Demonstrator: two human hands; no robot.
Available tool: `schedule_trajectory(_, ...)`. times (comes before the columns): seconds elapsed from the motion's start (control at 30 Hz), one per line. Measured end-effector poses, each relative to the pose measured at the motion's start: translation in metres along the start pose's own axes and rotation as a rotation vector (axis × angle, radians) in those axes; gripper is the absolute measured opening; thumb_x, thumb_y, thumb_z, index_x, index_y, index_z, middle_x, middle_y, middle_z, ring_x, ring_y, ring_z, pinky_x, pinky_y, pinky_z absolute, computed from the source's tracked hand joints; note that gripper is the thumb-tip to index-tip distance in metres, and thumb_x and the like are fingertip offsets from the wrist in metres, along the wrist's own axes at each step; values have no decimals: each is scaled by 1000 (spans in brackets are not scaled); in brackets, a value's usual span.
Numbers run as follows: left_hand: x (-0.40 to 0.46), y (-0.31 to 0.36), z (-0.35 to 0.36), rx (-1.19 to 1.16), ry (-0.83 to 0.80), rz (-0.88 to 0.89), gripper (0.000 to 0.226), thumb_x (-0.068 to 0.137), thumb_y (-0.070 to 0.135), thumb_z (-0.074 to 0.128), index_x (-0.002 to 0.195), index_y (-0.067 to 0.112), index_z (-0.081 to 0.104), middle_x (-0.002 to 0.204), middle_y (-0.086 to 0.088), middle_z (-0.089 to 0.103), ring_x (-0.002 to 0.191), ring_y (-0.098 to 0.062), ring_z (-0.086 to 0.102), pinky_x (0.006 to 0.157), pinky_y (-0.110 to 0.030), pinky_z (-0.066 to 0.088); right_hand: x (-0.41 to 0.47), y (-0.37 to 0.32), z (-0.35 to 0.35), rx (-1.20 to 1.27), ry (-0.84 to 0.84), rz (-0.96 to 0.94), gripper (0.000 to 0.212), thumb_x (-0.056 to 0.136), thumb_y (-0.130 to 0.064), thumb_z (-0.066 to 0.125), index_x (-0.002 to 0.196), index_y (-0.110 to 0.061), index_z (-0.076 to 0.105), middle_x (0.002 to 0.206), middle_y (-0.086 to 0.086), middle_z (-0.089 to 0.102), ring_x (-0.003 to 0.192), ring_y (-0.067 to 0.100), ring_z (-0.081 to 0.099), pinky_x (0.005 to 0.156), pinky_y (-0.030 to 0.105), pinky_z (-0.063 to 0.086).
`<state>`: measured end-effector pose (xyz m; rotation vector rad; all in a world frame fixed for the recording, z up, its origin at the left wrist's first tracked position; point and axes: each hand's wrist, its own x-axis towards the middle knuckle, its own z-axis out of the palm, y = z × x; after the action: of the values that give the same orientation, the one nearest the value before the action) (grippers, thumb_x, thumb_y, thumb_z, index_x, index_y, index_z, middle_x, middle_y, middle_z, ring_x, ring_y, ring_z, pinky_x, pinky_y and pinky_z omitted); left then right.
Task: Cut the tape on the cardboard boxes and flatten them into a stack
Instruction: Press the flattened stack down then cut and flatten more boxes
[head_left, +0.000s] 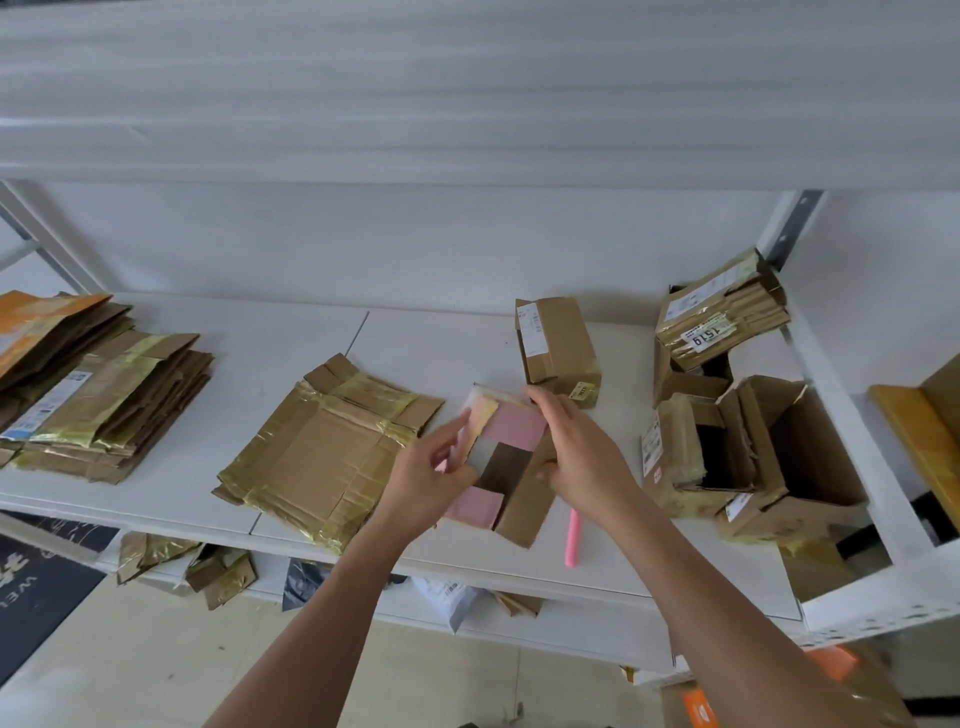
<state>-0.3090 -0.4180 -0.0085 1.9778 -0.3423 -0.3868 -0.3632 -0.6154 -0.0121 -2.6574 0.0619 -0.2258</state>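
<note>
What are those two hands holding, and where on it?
A small open brown cardboard box with pink inner flaps. The left hand pinches its left flap; the right hand grips its far right edge.

Opened pink-flapped box (511, 467) on shelf beside flattened cardboard stack (324, 452)

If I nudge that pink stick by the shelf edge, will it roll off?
Probably. The pink stick looks round and slim, so a sideways nudge may roll it. It lies loose near the front edge of the shelf, with nothing in front to stop it. It likely weighs little; push along its length instead.
</note>
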Motion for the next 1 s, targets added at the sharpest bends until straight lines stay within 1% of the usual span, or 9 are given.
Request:
schedule_trajectory(0.1,0,7,6,152,-77,28,16,93,12,57,81,20,65,64,0,47,56,-7,40,56,-25,36,9,0,-3,-191,-86,134,70,88,-29,71,146,-24,31,134,5,46,117,25,58,108,51,39)
schedule_trajectory(0.23,3,7,8,186,-113,9,38,98,21,57,65,15,39,61,4,28,57,-13,27,59,-31,28,6,6,-3,-290,-67,187,69,93,-48,59,148,-19,30,142,5,49,124,21,56,113,48,32)
schedule_trajectory(0.33,10,8,6,201,-46,-14,23,99,13,51,77,10,52,63,0,41,60,-15,38,57,-28,30,-1,10,-2,-263,-73,142,57,100,-42,50,149,-18,34,129,4,60,113,19,62,111,42,37)
schedule_trajectory(0.47,18,14,3,339,59,-51,10,97,27,59,104,21,64,81,7,62,73,-12,56,60,-24,39,-11,20,-12,33,-112,191,30,104,-29,43,123,-16,62,85,1,67,71,12,65,66,23,54)
schedule_trajectory(0.6,15,21,11,447,288,-56,72,84,49,71,142,20,40,136,-3,52,122,-22,52,93,-37,47,-19,24,-17,186,-125,350,31,104,-29,44,76,-22,52,67,-4,55,61,9,59,49,13,38)
schedule_trajectory(0.7,10,21,22,328,301,-121,106,73,49,81,152,21,15,154,-7,30,140,-27,34,105,-42,40,-21,22,-17,210,-87,388,37,105,-27,42,68,-24,45,64,-3,50,56,6,53,45,12,36)
schedule_trajectory(0.8,6,16,25,195,220,-208,108,74,37,84,151,24,11,149,-7,37,131,-22,44,96,-34,45,-21,20,-15,244,-84,383,31,105,-27,42,76,-20,50,66,-6,51,58,4,54,46,10,37)
schedule_trajectory(0.87,4,16,20,69,108,-209,85,80,23,78,146,24,25,117,-1,61,100,-10,61,80,-19,49,-21,19,-14,298,-76,386,21,105,-27,42,105,-15,59,73,-11,53,65,3,57,49,8,38)
schedule_trajectory(1.0,-4,11,-5,21,-235,-140,51,86,7,57,129,34,59,115,0,61,113,-12,53,104,-33,41,-16,17,-14,396,10,409,39,105,-26,42,141,-13,44,86,-9,57,74,1,57,59,7,42)
